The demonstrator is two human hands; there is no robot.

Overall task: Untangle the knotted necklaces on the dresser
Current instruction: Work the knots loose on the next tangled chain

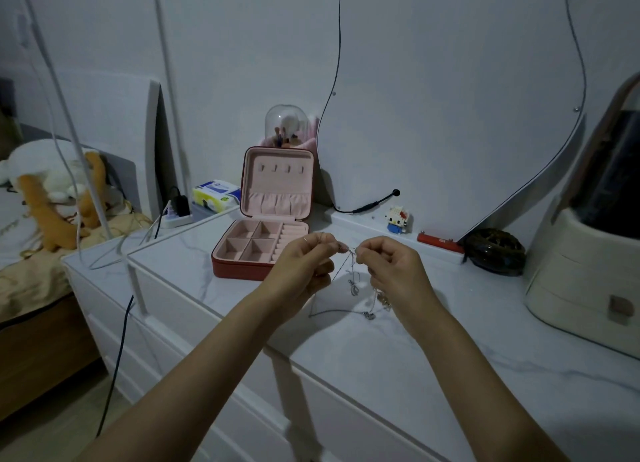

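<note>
Thin silver necklaces (353, 281) hang in a tangle between my two hands above the white marble-look dresser top (381, 350). My left hand (304, 267) pinches the chains at its fingertips, and my right hand (391, 271) pinches them a few centimetres to the right. A knot sits between the two pinches. Loose strands with small pendants dangle down and trail onto the dresser below my right hand.
An open pink jewellery box (266, 226) stands just behind my left hand. A small block figure (397, 219), a red bar (440, 242) and a dark round object (495, 252) line the back. A cream organiser (585, 274) is at right; the bed lies at left.
</note>
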